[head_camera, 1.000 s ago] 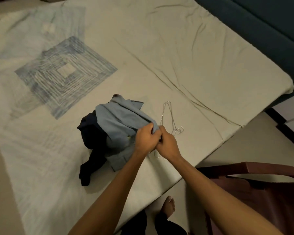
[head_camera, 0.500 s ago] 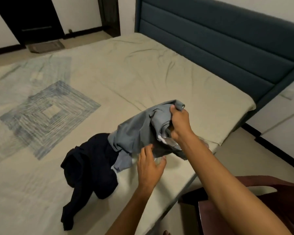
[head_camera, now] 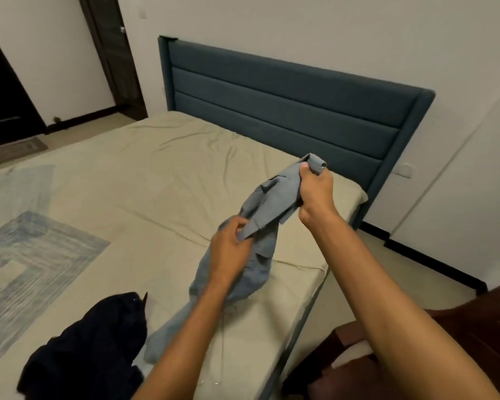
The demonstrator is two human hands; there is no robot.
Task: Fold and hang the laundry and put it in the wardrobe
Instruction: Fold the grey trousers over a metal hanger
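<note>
A grey-blue shirt (head_camera: 267, 203) hangs bunched above the bed (head_camera: 145, 192). My right hand (head_camera: 315, 194) grips its upper end, raised near the headboard. My left hand (head_camera: 228, 249) pinches a lower fold of the same shirt. The shirt's tail trails down to the sheet beside my left forearm. A dark navy garment (head_camera: 93, 347) lies crumpled on the bed at the lower left. A thin wire hanger (head_camera: 222, 353) lies on the sheet near the bed's edge, partly hidden by my left arm.
A teal padded headboard (head_camera: 286, 111) stands behind the bed against a white wall. A dark red chair (head_camera: 416, 356) is at the lower right beside the bed. A dark door (head_camera: 113, 59) and a floor mat (head_camera: 12, 150) are at the far left.
My right hand has lifted the grey-blue shirt up off the dark garment and toward the headboard. My left hand has taken hold of a lower fold. The view has tilted upward.
</note>
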